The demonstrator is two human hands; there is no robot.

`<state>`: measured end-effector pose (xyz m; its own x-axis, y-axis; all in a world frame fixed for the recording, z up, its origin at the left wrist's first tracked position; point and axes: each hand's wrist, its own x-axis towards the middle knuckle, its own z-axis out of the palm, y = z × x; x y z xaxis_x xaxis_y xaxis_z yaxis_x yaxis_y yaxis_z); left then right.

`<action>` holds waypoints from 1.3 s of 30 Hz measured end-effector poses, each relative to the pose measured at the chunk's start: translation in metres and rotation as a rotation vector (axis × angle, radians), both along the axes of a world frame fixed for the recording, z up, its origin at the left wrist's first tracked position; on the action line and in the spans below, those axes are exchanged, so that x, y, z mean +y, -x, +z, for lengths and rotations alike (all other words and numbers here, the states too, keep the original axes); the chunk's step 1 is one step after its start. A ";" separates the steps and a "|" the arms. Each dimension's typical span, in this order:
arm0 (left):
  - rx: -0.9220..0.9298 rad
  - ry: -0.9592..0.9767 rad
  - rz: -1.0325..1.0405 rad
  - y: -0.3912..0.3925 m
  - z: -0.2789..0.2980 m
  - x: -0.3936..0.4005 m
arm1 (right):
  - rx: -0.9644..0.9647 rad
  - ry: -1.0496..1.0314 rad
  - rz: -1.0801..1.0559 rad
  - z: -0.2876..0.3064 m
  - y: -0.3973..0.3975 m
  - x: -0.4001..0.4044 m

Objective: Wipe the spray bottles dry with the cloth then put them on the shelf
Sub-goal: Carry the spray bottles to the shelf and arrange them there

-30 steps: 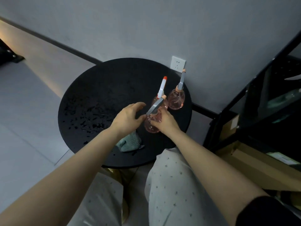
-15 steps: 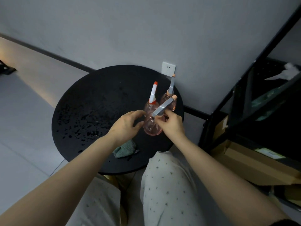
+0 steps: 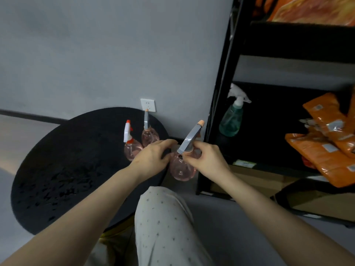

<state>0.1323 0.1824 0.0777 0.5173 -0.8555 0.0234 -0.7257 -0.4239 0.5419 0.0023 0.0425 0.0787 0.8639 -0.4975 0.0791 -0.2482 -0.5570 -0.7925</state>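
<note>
Held pink bottle [image 3: 182, 167] has moved right, off the worktop [image 3: 76, 160] toward shelf [image 3: 288, 166]. Right hand [image 3: 206, 160] fingers pinch its neck at centre frame; left hand [image 3: 151, 157] fingers curl vs. its side. Two other pink bottles [image 3: 148, 136] stand upright on worktop, centre-left.

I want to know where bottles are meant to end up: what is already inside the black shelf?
On the black shelf stand a green spray bottle and orange packets; cardboard boxes lie below. Its dark back is too dim to make out.
</note>
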 end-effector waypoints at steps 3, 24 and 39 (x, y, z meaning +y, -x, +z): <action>-0.004 -0.005 -0.064 0.020 0.007 -0.029 | -0.012 -0.003 -0.048 0.003 0.023 -0.025; 0.029 -0.035 -0.170 0.074 -0.001 -0.221 | 0.042 0.084 -0.441 -0.002 0.061 -0.216; 0.073 -0.030 -0.131 0.051 -0.017 -0.229 | 0.101 0.046 -0.544 -0.028 0.007 -0.259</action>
